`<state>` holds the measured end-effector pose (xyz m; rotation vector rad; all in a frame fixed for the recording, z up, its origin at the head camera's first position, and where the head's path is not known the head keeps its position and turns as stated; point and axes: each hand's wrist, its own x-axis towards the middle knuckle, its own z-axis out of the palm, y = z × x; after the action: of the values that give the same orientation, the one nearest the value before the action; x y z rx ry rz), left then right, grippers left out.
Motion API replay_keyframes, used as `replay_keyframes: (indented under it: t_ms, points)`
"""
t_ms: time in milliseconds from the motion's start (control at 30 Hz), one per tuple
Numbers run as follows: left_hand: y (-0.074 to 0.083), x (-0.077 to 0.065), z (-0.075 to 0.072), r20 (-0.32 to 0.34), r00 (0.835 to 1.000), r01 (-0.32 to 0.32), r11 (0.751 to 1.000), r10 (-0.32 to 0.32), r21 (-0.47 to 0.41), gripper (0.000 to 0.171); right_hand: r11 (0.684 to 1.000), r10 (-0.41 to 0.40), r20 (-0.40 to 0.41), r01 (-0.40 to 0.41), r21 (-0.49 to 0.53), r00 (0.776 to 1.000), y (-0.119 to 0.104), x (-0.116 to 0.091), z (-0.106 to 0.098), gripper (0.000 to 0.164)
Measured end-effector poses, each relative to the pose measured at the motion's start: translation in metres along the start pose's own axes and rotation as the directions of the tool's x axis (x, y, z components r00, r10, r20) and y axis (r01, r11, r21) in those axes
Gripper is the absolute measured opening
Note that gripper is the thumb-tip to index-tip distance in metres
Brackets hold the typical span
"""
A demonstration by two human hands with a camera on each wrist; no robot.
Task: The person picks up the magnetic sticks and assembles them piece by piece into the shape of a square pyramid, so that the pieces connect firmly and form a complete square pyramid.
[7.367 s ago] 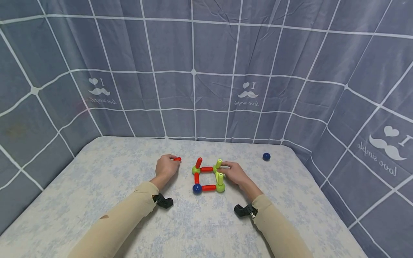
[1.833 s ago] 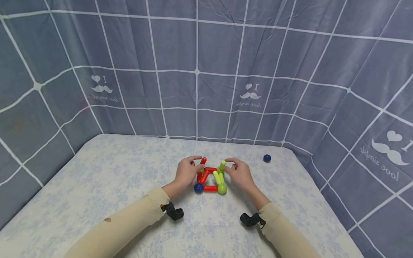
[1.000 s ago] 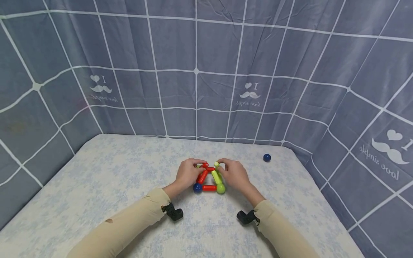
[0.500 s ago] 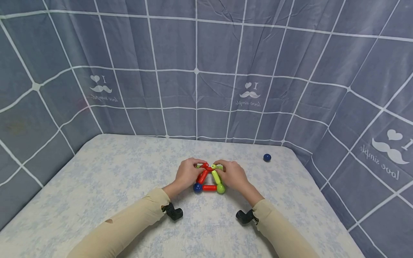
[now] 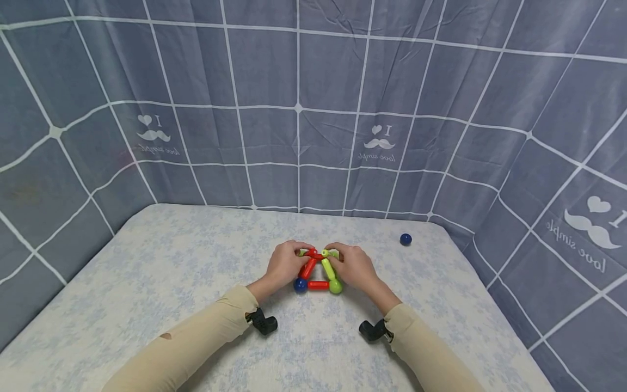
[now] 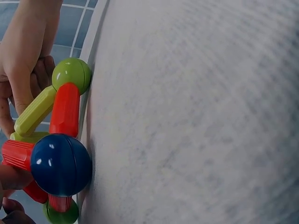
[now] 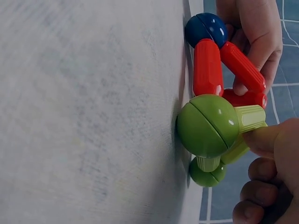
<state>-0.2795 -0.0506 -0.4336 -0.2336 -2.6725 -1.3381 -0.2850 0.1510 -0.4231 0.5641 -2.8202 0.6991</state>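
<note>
A frame of magnetic rods and balls stands on the table. Its front corners are a blue ball (image 5: 301,285) and a green ball (image 5: 335,286), joined by a red rod (image 5: 318,285). On the left side, the left hand (image 5: 284,264) pinches the upper ends of two red rods (image 7: 243,67) that lean inward and meet. Opposite it, the right hand (image 5: 356,265) holds two yellow-green rods (image 7: 251,117) near their meeting tips, thumb against them in the right wrist view. A further green ball (image 7: 208,172) shows at a back corner. The hands partly cover the rear of the frame.
A loose blue ball (image 5: 405,239) lies at the table's back right. Floral cloth covers the table (image 5: 220,239). Grey-blue curtains (image 5: 323,136) with white grid lines hang behind and at the sides. A black camera mount sits on each wrist.
The left hand has brought a red rod from the left to the frame. Both hands have tilted the upright rods inward until the tips draw together; the last half second shows almost no motion.
</note>
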Motion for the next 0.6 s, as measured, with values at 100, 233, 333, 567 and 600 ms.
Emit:
replay_keyframes:
  t_ms: [100,233,333,567,600]
  points:
    - [-0.002,-0.001,0.001,0.006,1.000,0.017,1.000,-0.017,-0.015,0.033,0.999,0.017,-0.015,-0.017,0.051,1.000,0.001,-0.004,-0.001,0.029]
    - [-0.004,-0.003,-0.001,-0.018,1.000,0.019,1.000,-0.019,-0.019,0.035,0.989,0.072,-0.015,-0.069,0.129,0.997,0.002,-0.010,-0.004,0.023]
    - [-0.004,-0.005,-0.003,-0.041,0.999,0.009,1.000,-0.010,-0.015,0.027,0.982,0.078,0.034,-0.083,0.169,0.996,0.003,-0.013,-0.006,0.022]
    - [-0.001,-0.017,-0.006,-0.001,0.998,0.069,0.997,-0.069,-0.046,0.017,0.972,0.019,0.140,-0.051,0.229,0.990,0.004,-0.014,-0.005,0.020]
    - [0.000,-0.019,-0.006,0.017,0.998,0.062,0.997,-0.062,-0.036,0.020,0.971,0.023,0.138,-0.055,0.235,0.990,0.004,-0.015,-0.005,0.019]
